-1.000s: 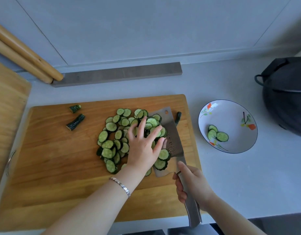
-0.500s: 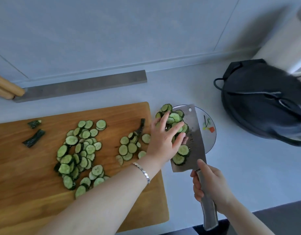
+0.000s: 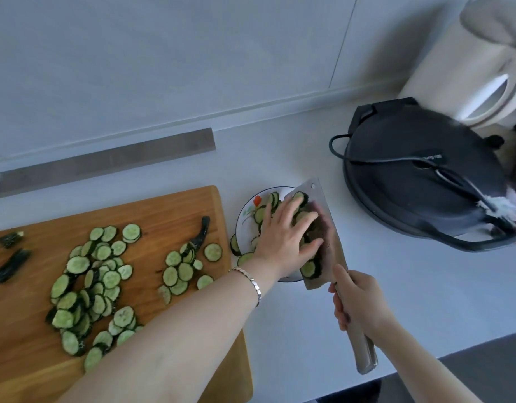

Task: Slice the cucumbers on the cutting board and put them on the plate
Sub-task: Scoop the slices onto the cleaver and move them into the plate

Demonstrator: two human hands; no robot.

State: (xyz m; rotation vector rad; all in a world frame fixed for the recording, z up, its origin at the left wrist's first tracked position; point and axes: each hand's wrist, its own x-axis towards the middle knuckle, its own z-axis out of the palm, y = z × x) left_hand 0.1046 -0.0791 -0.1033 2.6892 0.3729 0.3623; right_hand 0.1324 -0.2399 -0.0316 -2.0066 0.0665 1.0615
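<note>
A steel cleaver (image 3: 323, 228) is held over the white flowered plate (image 3: 245, 212), its blade loaded with cucumber slices (image 3: 309, 269). My right hand (image 3: 357, 301) grips the cleaver's handle. My left hand (image 3: 285, 237) lies flat with straight fingers on the slices, against the blade. Some slices lie in the plate. Many more slices (image 3: 96, 274) remain spread over the wooden cutting board (image 3: 169, 216), with dark cucumber ends (image 3: 201, 231) among them.
A black electric griddle (image 3: 419, 181) with its cord stands right of the plate. A cream appliance (image 3: 477, 65) is behind it. A grey strip (image 3: 105, 161) lies along the wall. The counter's front edge runs close below my right hand.
The loaded cleaver and both hands have moved from the board to over the plate. Slices have slid off the blade into the plate.
</note>
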